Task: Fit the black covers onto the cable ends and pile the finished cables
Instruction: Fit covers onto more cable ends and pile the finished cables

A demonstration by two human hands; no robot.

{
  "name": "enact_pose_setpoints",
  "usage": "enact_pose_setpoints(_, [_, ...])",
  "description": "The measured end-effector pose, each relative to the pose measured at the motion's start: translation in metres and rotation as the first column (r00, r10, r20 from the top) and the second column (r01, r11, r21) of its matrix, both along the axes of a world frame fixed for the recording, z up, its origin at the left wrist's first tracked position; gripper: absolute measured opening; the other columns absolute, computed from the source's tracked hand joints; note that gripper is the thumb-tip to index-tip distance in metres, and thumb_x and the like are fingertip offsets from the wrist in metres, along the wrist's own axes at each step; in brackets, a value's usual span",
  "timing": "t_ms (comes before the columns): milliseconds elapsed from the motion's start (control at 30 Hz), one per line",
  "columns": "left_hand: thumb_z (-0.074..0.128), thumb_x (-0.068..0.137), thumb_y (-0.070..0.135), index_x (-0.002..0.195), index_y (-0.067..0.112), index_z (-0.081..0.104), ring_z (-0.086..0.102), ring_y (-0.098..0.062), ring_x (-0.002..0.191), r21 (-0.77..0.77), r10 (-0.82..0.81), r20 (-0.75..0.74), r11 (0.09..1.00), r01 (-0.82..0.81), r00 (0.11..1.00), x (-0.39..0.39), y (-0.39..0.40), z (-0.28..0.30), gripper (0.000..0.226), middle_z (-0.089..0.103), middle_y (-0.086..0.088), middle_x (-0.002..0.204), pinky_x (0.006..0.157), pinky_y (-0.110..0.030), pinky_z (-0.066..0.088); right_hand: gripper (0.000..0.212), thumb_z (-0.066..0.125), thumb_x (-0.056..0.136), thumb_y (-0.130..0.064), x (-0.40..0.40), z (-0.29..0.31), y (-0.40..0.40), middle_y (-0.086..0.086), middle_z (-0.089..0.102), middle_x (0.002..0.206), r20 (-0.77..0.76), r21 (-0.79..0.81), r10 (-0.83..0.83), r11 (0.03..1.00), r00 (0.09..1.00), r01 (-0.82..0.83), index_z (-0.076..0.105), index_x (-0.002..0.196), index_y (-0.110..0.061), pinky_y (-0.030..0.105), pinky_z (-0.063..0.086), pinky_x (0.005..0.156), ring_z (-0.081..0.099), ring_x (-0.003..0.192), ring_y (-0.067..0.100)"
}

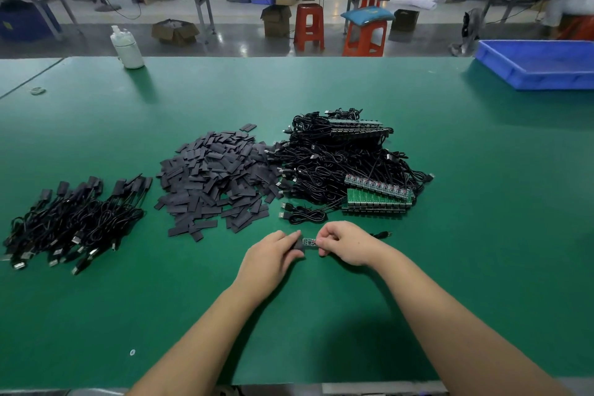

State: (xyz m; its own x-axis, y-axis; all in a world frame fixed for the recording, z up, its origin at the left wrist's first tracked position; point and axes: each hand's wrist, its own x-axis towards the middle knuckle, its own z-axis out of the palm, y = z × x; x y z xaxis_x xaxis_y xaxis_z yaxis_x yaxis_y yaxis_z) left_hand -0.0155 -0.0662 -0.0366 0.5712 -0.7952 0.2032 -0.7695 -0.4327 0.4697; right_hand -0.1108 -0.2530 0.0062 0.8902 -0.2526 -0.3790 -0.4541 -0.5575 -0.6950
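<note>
My left hand (274, 252) pinches a black cover (299, 245) low at the table's middle. My right hand (345, 243) pinches the small circuit board (310, 241) at a cable's end, and the board's left part sits inside the cover. That cable's USB plug (384, 234) lies just right of my right hand. A heap of loose black covers (218, 177) lies ahead to the left. Behind my hands is a tangle of uncovered cables (340, 161) with green boards (377, 198). A pile of covered cables (74, 219) lies at the far left.
The green table mat (321, 315) reaches the near edge. A blue plastic tray (540, 63) stands at the back right and a white bottle (128, 48) at the back left. Beyond the table are red stools, cardboard boxes and other benches.
</note>
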Motion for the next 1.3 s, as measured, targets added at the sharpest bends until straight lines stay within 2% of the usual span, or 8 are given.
enact_pose_setpoints(100, [0.06,0.095,0.041,0.131,0.021,0.062,0.058,-0.016,0.103,-0.023,0.008,-0.061,1.0,-0.009,0.998,0.0036,0.0008,-0.0007,0.042,0.067,0.005,0.109,0.085,-0.029,0.045,0.011,0.06,0.099,-0.03,0.0005,0.0002,-0.0005,-0.008,0.076,0.082,0.016,0.015,-0.041,0.999,0.999,0.041,0.068,0.091,-0.029,0.022,0.044,0.064,0.058,0.06,-0.004])
enact_pose_setpoints(233, [0.066,0.091,0.038,0.125,0.021,0.067,0.059,-0.015,0.101,-0.038,0.033,-0.105,0.999,-0.037,0.994,0.0076,0.0034,-0.0012,0.038,0.07,0.006,0.108,0.088,-0.031,0.046,0.012,0.063,0.097,-0.03,0.0008,-0.0027,-0.0008,-0.011,0.076,0.079,0.017,0.048,-0.086,0.995,0.996,0.085,0.074,0.091,-0.029,0.023,0.039,0.056,0.046,0.058,0.008])
enact_pose_setpoints(300, [0.068,0.09,0.037,0.123,0.021,0.069,0.06,-0.015,0.1,-0.052,0.047,-0.109,0.997,-0.053,0.993,0.0086,0.0057,-0.002,0.037,0.071,0.007,0.108,0.088,-0.032,0.046,0.013,0.064,0.097,-0.031,0.0006,-0.0025,-0.0011,-0.012,0.076,0.079,0.013,0.065,-0.097,0.993,0.995,0.096,0.075,0.091,-0.029,0.023,0.041,0.058,0.049,0.059,0.008])
enact_pose_setpoints(400, [0.07,0.089,0.036,0.121,0.022,0.07,0.062,-0.013,0.099,-0.07,0.055,-0.094,0.996,-0.062,0.994,0.0081,0.0087,-0.0019,0.035,0.072,0.009,0.109,0.088,-0.03,0.048,0.011,0.066,0.097,-0.027,0.0016,-0.0017,-0.0019,-0.01,0.077,0.081,0.019,0.127,-0.116,0.986,0.993,0.113,0.075,0.092,-0.025,0.021,0.049,0.076,0.069,0.072,0.002])
enact_pose_setpoints(533, [0.069,0.089,0.038,0.117,0.026,0.072,0.063,-0.012,0.096,-0.07,0.044,-0.03,0.996,-0.046,0.999,0.0058,0.0078,0.0002,0.031,0.073,0.013,0.108,0.083,-0.027,0.049,0.01,0.065,0.097,-0.019,0.0018,-0.0038,-0.0018,-0.003,0.078,0.084,0.04,0.185,-0.118,0.977,0.992,0.108,0.073,0.091,-0.021,0.025,0.055,0.088,0.073,0.082,0.007])
enact_pose_setpoints(767, [0.072,0.086,0.038,0.114,0.026,0.073,0.066,-0.01,0.094,-0.095,0.048,-0.025,0.994,-0.05,0.999,0.0038,0.0054,0.0006,0.031,0.074,0.013,0.105,0.084,-0.023,0.048,0.009,0.066,0.097,-0.016,0.0019,-0.0033,-0.0007,-0.001,0.078,0.085,0.028,0.234,-0.12,0.966,0.992,0.111,0.074,0.095,-0.016,0.022,0.057,0.084,0.074,0.082,0.01])
enact_pose_setpoints(933, [0.074,0.084,0.038,0.112,0.027,0.074,0.068,-0.005,0.093,-0.116,0.072,-0.027,0.99,-0.075,0.997,0.001,0.0037,0.0014,0.03,0.075,0.014,0.104,0.082,-0.016,0.045,0.01,0.066,0.096,-0.013,0.0006,-0.0026,-0.0013,0.004,0.078,0.085,0.037,0.265,-0.15,0.955,0.988,0.135,0.075,0.1,-0.01,0.015,0.055,0.071,0.073,0.076,0.009])
enact_pose_setpoints(1300, [0.073,0.086,0.035,0.116,0.022,0.073,0.067,-0.009,0.095,-0.091,0.042,-0.092,0.995,-0.051,0.995,0.0,0.005,0.0005,0.034,0.075,0.009,0.105,0.086,-0.018,0.045,0.011,0.067,0.095,-0.013,0.0007,-0.0049,0.0003,0.004,0.078,0.084,0.029,0.247,-0.186,0.953,0.982,0.173,0.075,0.101,-0.007,0.016,0.055,0.073,0.073,0.075,0.009])
